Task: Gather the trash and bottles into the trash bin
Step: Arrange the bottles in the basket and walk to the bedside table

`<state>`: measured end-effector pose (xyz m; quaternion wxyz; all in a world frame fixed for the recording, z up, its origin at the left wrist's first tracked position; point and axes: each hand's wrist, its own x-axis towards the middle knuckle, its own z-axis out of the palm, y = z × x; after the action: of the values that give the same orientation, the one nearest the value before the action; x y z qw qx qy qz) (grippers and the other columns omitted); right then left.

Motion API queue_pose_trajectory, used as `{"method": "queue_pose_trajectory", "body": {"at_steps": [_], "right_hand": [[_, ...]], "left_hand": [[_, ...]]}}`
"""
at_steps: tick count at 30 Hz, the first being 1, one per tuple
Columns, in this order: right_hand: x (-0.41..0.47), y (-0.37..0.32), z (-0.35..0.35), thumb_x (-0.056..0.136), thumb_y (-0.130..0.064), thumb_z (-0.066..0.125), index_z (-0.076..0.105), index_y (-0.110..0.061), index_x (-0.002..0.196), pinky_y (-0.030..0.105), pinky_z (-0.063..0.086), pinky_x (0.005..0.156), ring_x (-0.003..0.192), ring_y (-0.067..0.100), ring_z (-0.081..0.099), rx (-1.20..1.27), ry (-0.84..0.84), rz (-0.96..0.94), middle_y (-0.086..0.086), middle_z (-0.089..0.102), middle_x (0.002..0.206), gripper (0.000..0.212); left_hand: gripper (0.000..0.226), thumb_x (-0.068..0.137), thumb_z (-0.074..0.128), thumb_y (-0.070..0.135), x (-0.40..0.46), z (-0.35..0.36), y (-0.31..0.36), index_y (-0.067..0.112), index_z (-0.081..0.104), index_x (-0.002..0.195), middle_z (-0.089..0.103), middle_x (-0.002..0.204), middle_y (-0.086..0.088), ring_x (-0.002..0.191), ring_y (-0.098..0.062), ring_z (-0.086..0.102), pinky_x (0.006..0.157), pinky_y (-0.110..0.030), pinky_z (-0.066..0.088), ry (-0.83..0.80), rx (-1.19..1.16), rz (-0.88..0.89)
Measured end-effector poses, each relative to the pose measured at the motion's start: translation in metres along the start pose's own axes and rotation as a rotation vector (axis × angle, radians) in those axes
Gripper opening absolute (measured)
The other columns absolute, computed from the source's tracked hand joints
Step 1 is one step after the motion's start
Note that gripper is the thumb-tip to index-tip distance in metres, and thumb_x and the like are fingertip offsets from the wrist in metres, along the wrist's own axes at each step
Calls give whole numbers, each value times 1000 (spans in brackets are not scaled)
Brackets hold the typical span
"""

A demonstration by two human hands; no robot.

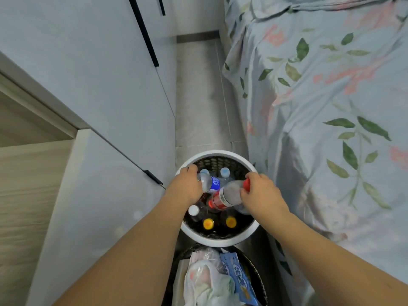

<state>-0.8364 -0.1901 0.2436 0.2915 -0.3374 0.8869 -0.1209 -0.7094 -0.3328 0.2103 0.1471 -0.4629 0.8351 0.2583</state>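
A round white-rimmed bin (220,153) with a black perforated wall stands on the floor and holds several bottles. My left hand (187,186) grips a clear bottle with a blue label (212,183) over the bin's left side. My right hand (260,193) grips the red-capped end of a clear bottle with a red label (223,197), which lies tilted across the bin. Below them stand a white-capped bottle (194,210) and two yellow-capped bottles (208,223). A light-blue-capped bottle (224,172) stands at the back.
A second dark bin (254,268) nearer to me holds white plastic bags (205,281) and a blue wrapper (238,277). Grey cabinet doors (99,96) line the left, a bed with floral bedding (331,107) the right. A narrow strip of floor (198,96) runs ahead.
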Motion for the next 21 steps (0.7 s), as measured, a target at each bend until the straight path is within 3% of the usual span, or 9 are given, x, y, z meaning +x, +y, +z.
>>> {"method": "queue_pose_trajectory", "body": {"at_steps": [2,4,6,8,14,18,21], "right_hand": [[0,0,3,94,-19,46,50,-11,116,38,49,77,98,30,58,-15,-48,47,13,57,114,23],[0,-2,11,93,-15,46,41,-9,128,41,51,86,105,32,56,36,-84,70,16,54,120,35],[2,-3,13,94,-12,47,29,-10,141,43,47,97,117,34,51,86,-123,80,17,43,133,50],[8,0,7,95,-12,46,29,-15,141,41,42,103,119,34,47,92,-183,50,14,32,139,49],[22,24,-6,97,-12,41,47,-18,128,22,34,87,97,20,47,96,-258,-84,12,43,122,32],[33,22,-2,93,-6,42,53,-20,120,26,40,77,98,24,53,173,-230,-79,11,51,116,32],[33,16,10,94,-8,45,39,-23,140,30,40,95,116,29,49,88,-288,-85,12,42,134,49]], "left_hand": [[38,92,52,22,-1,0,-1,14,45,129,49,126,-13,107,-31,56,91,-44,50,-13,4,8],[39,90,55,20,-1,3,-4,14,46,128,50,125,-12,108,-30,56,92,-44,50,-16,8,11],[38,90,56,15,1,8,-6,14,47,127,48,126,-11,108,-29,55,91,-40,50,-14,30,16],[41,89,56,13,4,14,-8,14,46,128,47,127,-10,108,-28,54,88,-37,49,-1,61,31],[40,86,58,11,12,21,-18,17,48,125,50,124,-9,104,-28,56,83,-37,50,28,129,78],[41,85,60,11,14,21,-20,17,48,124,51,123,-8,103,-28,57,84,-39,52,31,133,91],[40,85,59,12,16,23,-21,18,48,123,51,123,-7,103,-28,57,86,-42,52,33,133,83]]}}
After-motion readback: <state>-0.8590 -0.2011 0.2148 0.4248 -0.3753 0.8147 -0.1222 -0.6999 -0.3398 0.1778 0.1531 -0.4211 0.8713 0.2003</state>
